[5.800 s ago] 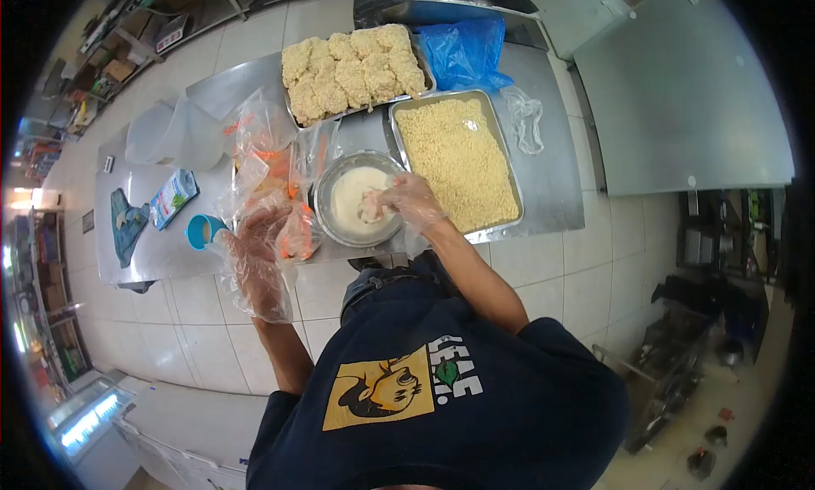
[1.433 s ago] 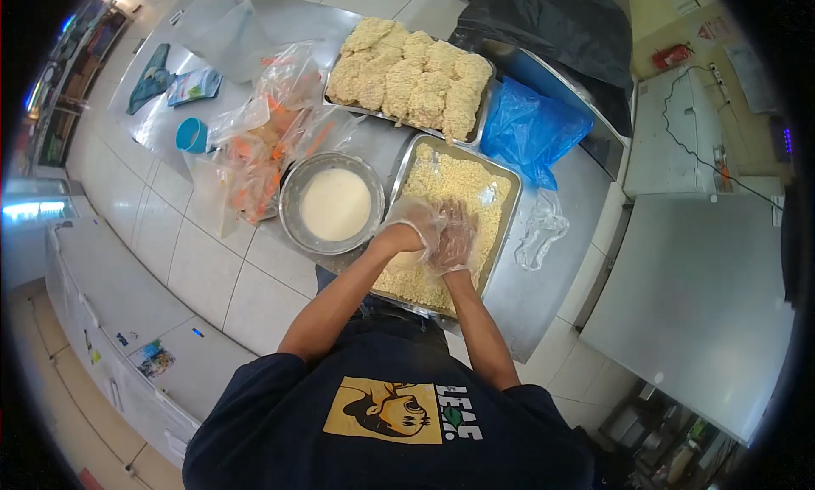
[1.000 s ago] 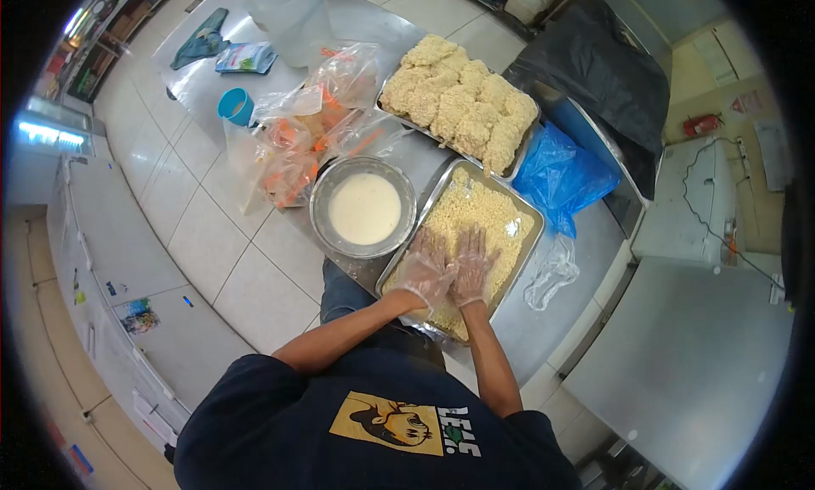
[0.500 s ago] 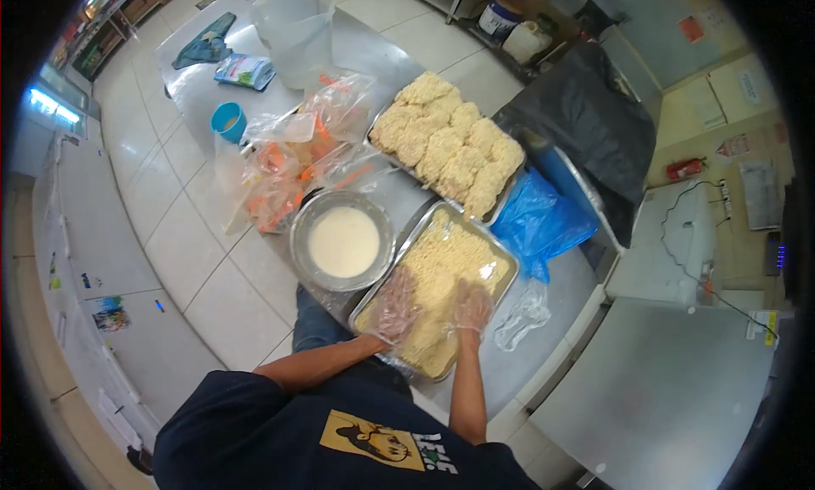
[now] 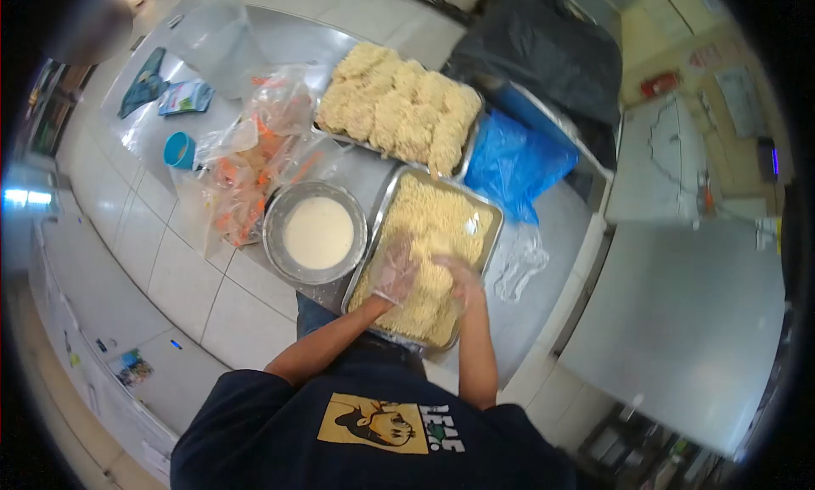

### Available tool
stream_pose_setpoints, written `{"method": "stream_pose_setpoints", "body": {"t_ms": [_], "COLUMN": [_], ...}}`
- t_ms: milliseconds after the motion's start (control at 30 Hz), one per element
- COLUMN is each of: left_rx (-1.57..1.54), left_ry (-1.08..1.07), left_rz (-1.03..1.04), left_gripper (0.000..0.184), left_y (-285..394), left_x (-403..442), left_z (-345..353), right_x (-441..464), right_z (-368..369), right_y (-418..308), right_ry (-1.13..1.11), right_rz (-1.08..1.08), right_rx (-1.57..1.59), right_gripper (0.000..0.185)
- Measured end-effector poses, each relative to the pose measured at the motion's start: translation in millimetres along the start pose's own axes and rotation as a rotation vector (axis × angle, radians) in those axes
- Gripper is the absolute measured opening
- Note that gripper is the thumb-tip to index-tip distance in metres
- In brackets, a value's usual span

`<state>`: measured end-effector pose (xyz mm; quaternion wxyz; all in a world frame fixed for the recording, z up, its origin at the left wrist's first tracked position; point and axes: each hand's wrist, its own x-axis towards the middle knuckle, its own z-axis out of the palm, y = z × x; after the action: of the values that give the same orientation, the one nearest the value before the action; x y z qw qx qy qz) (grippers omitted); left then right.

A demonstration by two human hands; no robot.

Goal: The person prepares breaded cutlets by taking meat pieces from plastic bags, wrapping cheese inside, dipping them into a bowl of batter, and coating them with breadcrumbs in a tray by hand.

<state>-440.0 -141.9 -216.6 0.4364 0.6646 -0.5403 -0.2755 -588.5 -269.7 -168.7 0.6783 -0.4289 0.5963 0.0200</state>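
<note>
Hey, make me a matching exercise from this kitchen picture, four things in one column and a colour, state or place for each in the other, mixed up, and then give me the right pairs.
Column one
1. Cup
2. Bowl
3. Far tray
4. Left hand

Column two
A. Heaped with coated pieces
B. Gloved, at the crumbs
C. Blue
D. Holding white liquid

Right pairs
1 and C
2 and D
3 and A
4 and B
</note>
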Motion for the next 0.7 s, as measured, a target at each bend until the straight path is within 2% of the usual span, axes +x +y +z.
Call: {"method": "stream_pose_setpoints", "body": {"t_ms": [33,100,133,200,233,300,333,367,433,467,533,667,700], "left_rx": [-0.007,-0.193,-0.198,-0.459,-0.46,0.106,0.227,0.227,0.952,0.95,0.74,0.691,0.512], "left_ry": [-0.049,0.116,0.084,0.159,0.144,-0.042,-0.07,-0.076,-0.432,-0.442,-0.558,-0.49,-0.512], "left_rz": [-0.005,0.021,0.019,-0.121,-0.117,-0.07,-0.021,-0.021,0.149,0.149,-0.076,-0.046,-0.157], "left_gripper": [0.058,0.056,0.056,0.055,0.055,0.052,0.05,0.05,0.05,0.05,0.052,0.054,0.054], "left_y": [-1,2,8,40,45,44,37,46,76,65,38,39,30], "left_x": [-2,5,9,26,34,52,64,79,108,119,135,146,148], "left_z": [1,1,0,-21,-28,-42,-41,-48,-68,-59,-32,-5,6], "right_x": [-29,-41,-51,-74,-77,-84,-84,-81,-64,-54,-23,46,61], "right_z": [2,3,7,28,35,49,51,46,29,19,-11,-4,6], "right_y": [-23,-23,-26,-44,-38,-18,-13,-16,-28,-32,-42,-29,-22], "right_ry": [-0.011,0.005,0.022,0.536,0.546,0.409,0.33,0.332,0.503,0.62,0.544,0.519,0.497], "right_rz": [0.065,-0.304,-0.289,-0.466,-0.458,-0.648,-0.743,-0.739,-0.686,-0.686,-0.34,-0.21,-0.193], "right_rx": [-0.001,0.045,0.068,-0.791,-0.782,-1.052,-1.188,-1.184,-0.962,-0.88,-0.816,-0.653,-0.206], "right_gripper": [0.056,0.063,0.063,0.05,0.05,0.04,0.036,0.036,0.037,0.039,0.049,0.053,0.052]}}
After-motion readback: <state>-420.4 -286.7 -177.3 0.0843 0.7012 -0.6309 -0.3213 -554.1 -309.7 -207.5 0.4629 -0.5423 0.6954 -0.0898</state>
